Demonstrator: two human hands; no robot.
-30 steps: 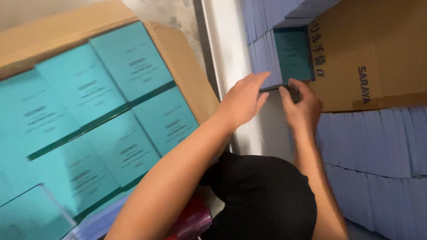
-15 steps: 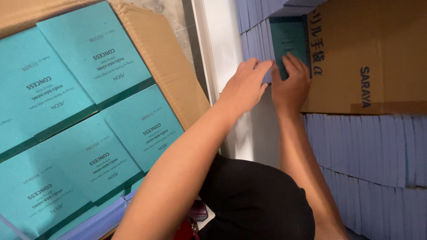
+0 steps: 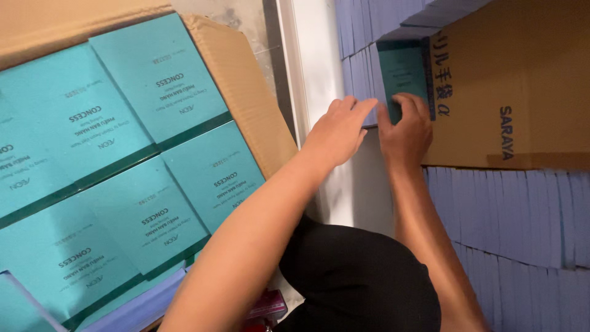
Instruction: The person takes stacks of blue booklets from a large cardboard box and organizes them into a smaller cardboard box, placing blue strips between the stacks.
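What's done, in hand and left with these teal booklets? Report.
Done: rows of lilac-edged booklets already stand packed on the right. In hand: left hand and right hand press a teal booklet in beside the brown carton. Left: the open box on the left holds many teal booklets.

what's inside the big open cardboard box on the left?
The open cardboard box holds flat teal booklets laid face up in rows, filling it. Whatever lies beneath this top layer is covered, and the lower corner is cut off.
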